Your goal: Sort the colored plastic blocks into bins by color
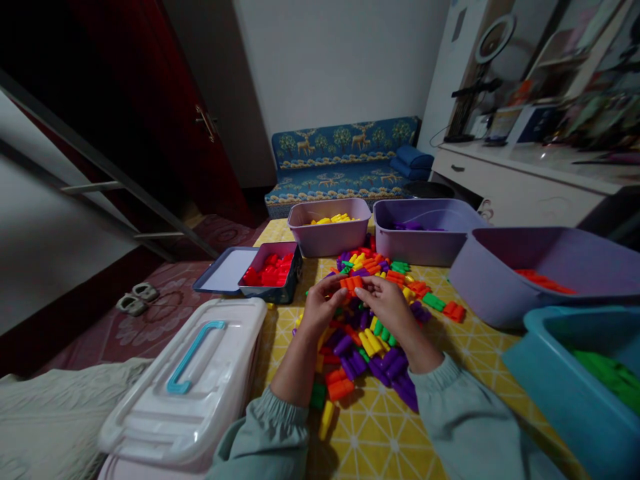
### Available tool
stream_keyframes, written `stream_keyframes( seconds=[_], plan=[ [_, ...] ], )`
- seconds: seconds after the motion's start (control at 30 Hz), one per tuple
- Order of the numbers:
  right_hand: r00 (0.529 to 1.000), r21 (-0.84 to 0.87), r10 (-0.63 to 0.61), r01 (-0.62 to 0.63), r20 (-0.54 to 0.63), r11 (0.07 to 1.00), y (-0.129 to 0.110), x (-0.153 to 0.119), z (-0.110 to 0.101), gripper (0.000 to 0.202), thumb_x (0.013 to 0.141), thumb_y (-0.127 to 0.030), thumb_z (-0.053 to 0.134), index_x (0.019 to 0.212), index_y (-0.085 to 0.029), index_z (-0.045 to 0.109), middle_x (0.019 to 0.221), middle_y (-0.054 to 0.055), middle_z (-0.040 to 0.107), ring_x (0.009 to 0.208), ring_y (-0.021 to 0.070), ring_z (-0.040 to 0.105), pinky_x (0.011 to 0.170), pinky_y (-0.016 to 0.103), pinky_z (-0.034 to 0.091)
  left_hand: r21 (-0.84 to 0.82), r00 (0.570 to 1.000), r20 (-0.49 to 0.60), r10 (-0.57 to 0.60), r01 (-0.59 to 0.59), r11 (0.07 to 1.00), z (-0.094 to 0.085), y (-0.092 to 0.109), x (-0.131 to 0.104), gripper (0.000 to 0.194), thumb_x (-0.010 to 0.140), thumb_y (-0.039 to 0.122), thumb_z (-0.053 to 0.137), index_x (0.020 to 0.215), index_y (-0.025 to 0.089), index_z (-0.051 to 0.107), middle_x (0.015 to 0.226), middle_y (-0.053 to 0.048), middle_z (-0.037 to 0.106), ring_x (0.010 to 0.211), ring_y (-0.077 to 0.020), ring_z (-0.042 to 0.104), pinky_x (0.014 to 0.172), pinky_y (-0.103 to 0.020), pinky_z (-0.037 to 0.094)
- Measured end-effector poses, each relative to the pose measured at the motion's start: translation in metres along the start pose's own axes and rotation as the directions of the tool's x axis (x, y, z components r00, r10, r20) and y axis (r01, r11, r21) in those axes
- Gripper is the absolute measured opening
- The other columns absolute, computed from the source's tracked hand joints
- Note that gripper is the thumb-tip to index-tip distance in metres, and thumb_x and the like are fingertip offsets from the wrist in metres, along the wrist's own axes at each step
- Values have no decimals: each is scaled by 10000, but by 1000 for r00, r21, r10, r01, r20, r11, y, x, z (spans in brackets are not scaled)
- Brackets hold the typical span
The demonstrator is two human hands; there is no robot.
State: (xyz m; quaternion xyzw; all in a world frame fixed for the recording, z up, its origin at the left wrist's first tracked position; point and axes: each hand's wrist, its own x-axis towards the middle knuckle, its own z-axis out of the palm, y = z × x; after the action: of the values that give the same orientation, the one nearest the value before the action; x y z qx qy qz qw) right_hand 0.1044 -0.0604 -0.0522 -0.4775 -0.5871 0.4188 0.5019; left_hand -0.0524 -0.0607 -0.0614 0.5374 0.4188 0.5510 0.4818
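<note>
Between my two hands is a small orange plastic building block (351, 285), made of joined rounded rods. My left hand (323, 303) pinches its left side, and my right hand (387, 303) grips its right side. Below and around them spreads a loose pile of plastic blocks (373, 341) in purple, yellow, orange, green and red. Nearby, a dark metal case (295, 283) stands with its lid folded out to the left and red blocks (271, 269) inside.
Behind the pile, a pinkish tub (330, 239) holds yellow blocks and a purple tub (425, 250) holds purple ones. A lilac tub (483, 283) with orange pieces and a teal tub (550, 367) with green pieces stand right. A lidded clear box (220, 353) is left.
</note>
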Motion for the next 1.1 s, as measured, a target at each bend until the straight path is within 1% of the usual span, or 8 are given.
stream_keyframes(
  seconds=[0.23,0.37,0.47,0.53,0.63,0.73,0.8,1.1],
  plan=[
    [998,-36,36,-34,47,999,-14,-7,1,532,739,-269,626,1258,-184,548,576,-61,602,452,115,573,443,203,441,-34,1000,6,-9,9,999,0,-4,1,440,736,397,737,1098,150,692,853,-58,723,700,-138,639,637,-215,505],
    [997,-32,36,-34,67,999,-24,-7,-5,317,744,-268,621,1032,-177,718,625,-8,656,437,104,557,421,208,428,-15,1000,1,-15,15,1000,-1,-5,2,451,731,428,737,1077,140,700,866,-62,727,714,-146,650,654,-226,518],
    [992,69,3,6,-127,998,-32,-3,-20,249,738,-306,658,923,-164,745,649,17,678,475,115,576,442,219,445,11,1000,-11,-28,28,1000,-2,-5,2,432,746,439,719,1053,136,710,884,-70,729,738,-156,661,642,-222,521],
    [936,150,-42,100,-349,984,-38,0,-33,284,745,-339,671,962,-164,726,711,24,690,536,121,602,471,221,466,29,999,-11,-40,40,999,-2,-6,2,416,753,431,714,1047,136,713,880,-73,730,750,-162,667,629,-215,518],
    [762,174,-130,304,-634,937,-48,4,-56,327,783,-349,640,1063,-182,666,865,32,680,670,123,636,533,219,492,30,999,-10,-49,49,998,-1,-6,1,398,749,409,719,1037,135,715,878,-75,735,759,-170,676,630,-217,521],
    [588,100,-211,451,-781,887,-51,7,-76,405,782,-277,608,1178,-198,573,1063,68,627,853,150,645,619,250,511,35,999,-21,-46,46,998,-1,-5,1,373,743,382,724,1017,129,720,868,-75,739,759,-172,680,657,-228,529],
    [519,81,-211,483,-828,872,-50,9,-85,529,740,-224,613,1254,-187,493,1159,112,576,945,184,633,668,296,516,52,999,-25,-44,45,998,0,-4,1,355,748,365,717,1012,128,720,865,-75,740,754,-168,678,662,-227,527],
    [511,170,-126,493,-850,853,-41,11,-90,838,598,-182,590,1358,-213,239,1402,194,391,1090,231,590,859,464,502,95,1000,-17,-23,25,995,-2,-5,2,325,769,347,687,1016,138,722,907,-81,741,785,-176,677,689,-239,521]
  ],
)
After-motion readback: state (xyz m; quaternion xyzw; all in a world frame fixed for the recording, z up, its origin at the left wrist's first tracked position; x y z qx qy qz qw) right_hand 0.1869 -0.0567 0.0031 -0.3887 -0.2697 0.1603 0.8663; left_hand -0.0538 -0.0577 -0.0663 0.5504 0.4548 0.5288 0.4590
